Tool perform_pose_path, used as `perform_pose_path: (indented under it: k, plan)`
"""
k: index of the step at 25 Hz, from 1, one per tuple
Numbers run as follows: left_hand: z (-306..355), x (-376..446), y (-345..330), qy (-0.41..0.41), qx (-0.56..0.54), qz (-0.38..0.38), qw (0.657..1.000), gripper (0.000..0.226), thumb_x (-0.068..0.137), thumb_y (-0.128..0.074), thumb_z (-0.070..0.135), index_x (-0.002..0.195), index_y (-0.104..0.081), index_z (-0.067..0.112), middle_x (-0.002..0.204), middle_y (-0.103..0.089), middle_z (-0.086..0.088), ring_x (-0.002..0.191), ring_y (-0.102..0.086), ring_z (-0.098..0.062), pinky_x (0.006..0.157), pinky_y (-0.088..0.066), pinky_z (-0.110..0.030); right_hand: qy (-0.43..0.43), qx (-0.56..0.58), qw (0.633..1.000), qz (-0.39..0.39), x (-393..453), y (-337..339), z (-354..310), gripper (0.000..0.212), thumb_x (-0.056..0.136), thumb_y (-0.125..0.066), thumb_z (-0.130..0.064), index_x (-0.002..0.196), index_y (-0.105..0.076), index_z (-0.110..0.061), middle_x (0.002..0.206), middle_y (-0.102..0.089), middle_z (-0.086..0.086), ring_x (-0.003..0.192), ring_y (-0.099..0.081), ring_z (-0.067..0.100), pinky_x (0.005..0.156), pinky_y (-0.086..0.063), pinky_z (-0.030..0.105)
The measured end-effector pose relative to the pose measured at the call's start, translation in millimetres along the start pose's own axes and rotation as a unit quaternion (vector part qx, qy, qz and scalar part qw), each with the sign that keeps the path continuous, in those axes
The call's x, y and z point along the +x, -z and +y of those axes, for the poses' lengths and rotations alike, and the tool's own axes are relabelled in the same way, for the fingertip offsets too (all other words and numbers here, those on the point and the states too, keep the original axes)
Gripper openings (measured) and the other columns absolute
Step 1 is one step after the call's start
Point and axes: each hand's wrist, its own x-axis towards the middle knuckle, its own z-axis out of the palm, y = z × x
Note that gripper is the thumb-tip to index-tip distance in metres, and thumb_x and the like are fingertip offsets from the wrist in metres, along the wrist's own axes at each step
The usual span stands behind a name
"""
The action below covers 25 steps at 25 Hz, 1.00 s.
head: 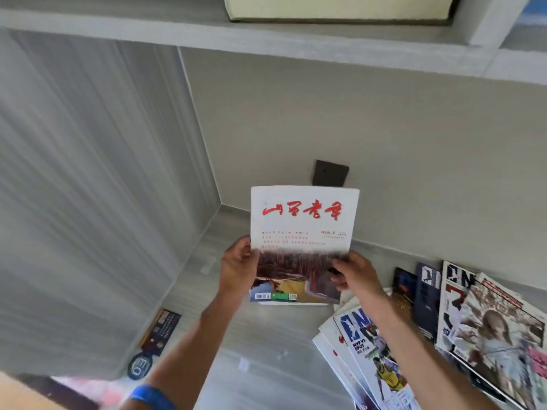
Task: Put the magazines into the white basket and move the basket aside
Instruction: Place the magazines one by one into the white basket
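Observation:
I hold a white magazine [302, 226] with red brush lettering upright above the grey desk [260, 344]. My left hand [238, 266] grips its lower left edge and my right hand [355, 273] grips its lower right edge. Another magazine with a barcode [275, 295] shows just beneath it, and I cannot tell whether it is held too. Several more magazines [373, 359] lie fanned out on the desk at the right, and others [488, 321] lie farther right. No white basket is in view.
A grey side panel [88, 202] closes the desk on the left and a beige wall with a dark socket plate [330, 173] stands behind. A shelf [266, 34] runs overhead. A dark booklet [161, 332] and round sticker [139, 365] lie near the left panel.

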Motion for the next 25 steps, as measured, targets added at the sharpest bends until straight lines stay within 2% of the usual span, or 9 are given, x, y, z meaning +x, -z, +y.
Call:
perform_pose_path:
  k: [2,4,7,10,12,14,16,20,25]
  plan:
    - [-6,30,-4,0.019,0.050,0.002,0.999,0.032,0.087,-0.060,0.000,0.080,-0.071,0.029,0.082,-0.077,0.010,0.075,-0.073,-0.011,0.072,-0.061,-0.033,0.022,-0.036,0.999,0.008,15,-12,-9,0.017,0.091,-0.059,-0.009,0.099,-0.062,-0.023,0.089,-0.072,0.002,0.070,-0.068,0.018,0.061,-0.055,0.032]
    - [-17,49,-10,0.045,0.078,-0.010,0.996,0.030,0.087,-0.060,0.005,0.072,-0.070,0.028,0.091,-0.077,-0.003,0.081,-0.073,-0.022,0.074,-0.060,-0.037,0.006,-0.052,0.998,-0.022,24,-21,-7,0.026,0.085,-0.063,-0.003,0.100,-0.059,-0.024,0.095,-0.069,0.002,0.081,-0.067,0.018,0.073,-0.055,0.037]
    - [-36,62,-14,0.071,0.118,0.001,0.991,0.028,0.084,-0.057,0.005,0.064,-0.066,0.023,0.079,-0.074,-0.003,0.070,-0.067,-0.021,0.060,-0.050,-0.032,-0.024,-0.067,0.997,-0.031,32,-26,8,0.045,0.074,-0.071,-0.003,0.110,-0.054,-0.024,0.105,-0.067,0.003,0.097,-0.063,0.022,0.089,-0.054,0.045]
    - [-43,63,-13,0.111,0.186,-0.023,0.976,0.015,0.085,-0.054,0.013,0.076,-0.065,0.019,0.092,-0.074,-0.010,0.070,-0.065,-0.019,0.059,-0.049,-0.032,-0.031,-0.084,0.994,-0.064,36,-25,23,0.060,0.073,-0.072,-0.009,0.124,-0.042,-0.024,0.123,-0.063,0.008,0.102,-0.062,0.023,0.083,-0.052,0.038]
    - [-46,52,-10,0.134,0.253,-0.075,0.955,0.023,0.085,-0.056,0.022,0.105,-0.065,0.015,0.113,-0.069,-0.013,0.089,-0.066,-0.024,0.071,-0.051,-0.034,-0.018,-0.239,0.970,-0.050,34,-21,36,0.065,0.074,-0.067,-0.017,0.130,-0.035,-0.022,0.131,-0.058,0.010,0.103,-0.062,0.028,0.082,-0.048,0.035]
    - [-47,34,-10,0.108,0.318,-0.095,0.937,0.046,0.085,-0.058,0.023,0.130,-0.053,0.014,0.131,-0.058,-0.014,0.115,-0.059,-0.032,0.092,-0.049,-0.039,-0.007,-0.329,0.944,-0.036,25,-14,51,0.072,0.079,-0.062,-0.019,0.143,-0.029,-0.021,0.142,-0.049,0.010,0.116,-0.057,0.031,0.088,-0.045,0.035]
    - [-44,10,-17,0.041,0.308,-0.097,0.945,0.051,0.087,-0.059,0.017,0.137,-0.049,0.014,0.139,-0.053,-0.014,0.122,-0.055,-0.031,0.101,-0.046,-0.037,-0.007,-0.329,0.943,-0.051,7,2,68,0.067,0.084,-0.060,-0.020,0.145,-0.033,-0.021,0.144,-0.049,0.007,0.118,-0.056,0.027,0.092,-0.045,0.034]
    - [-48,-44,-69,-0.073,0.293,-0.216,0.929,0.044,0.095,-0.058,0.020,0.138,-0.051,0.013,0.142,-0.053,-0.008,0.125,-0.053,-0.020,0.108,-0.040,-0.035,-0.041,-0.302,0.952,-0.015,-60,68,117,0.051,0.089,-0.062,-0.020,0.136,-0.044,-0.023,0.133,-0.058,0.004,0.108,-0.063,0.018,0.085,-0.052,0.026]
    - [-56,-119,-178,-0.111,0.316,-0.377,0.864,0.047,0.096,-0.055,0.029,0.142,-0.046,0.023,0.148,-0.048,-0.005,0.125,-0.050,-0.017,0.104,-0.037,-0.030,-0.154,-0.285,0.938,0.123,-147,187,199,0.050,0.088,-0.060,-0.018,0.137,-0.048,-0.015,0.143,-0.051,0.003,0.128,-0.051,0.015,0.102,-0.038,0.021]
